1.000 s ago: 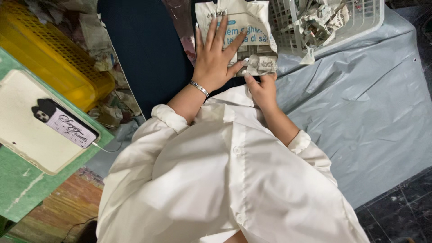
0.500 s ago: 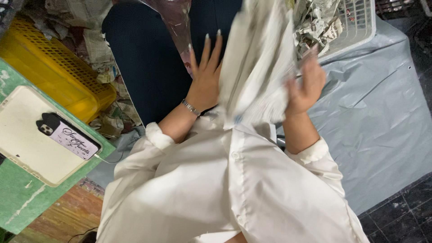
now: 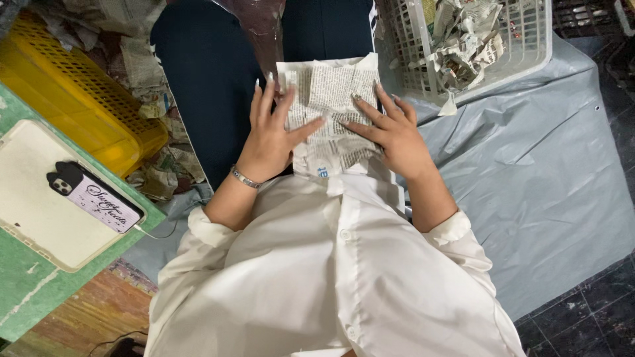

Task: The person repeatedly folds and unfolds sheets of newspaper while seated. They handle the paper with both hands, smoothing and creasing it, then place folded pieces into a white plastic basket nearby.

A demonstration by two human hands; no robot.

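Fingers (image 3: 268,106) of both hands lie spread flat on a creased printed newspaper sheet (image 3: 331,99), gripping nothing; its long axis extends away beneath both palms.

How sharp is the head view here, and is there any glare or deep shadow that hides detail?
Head view: sharp overall, both hands crisp, left hand and right hand flat on the creased sheet of newspaper; soft even light, mild sheen on the grey plastic sheet; the dark blue lap loses detail in shadow.
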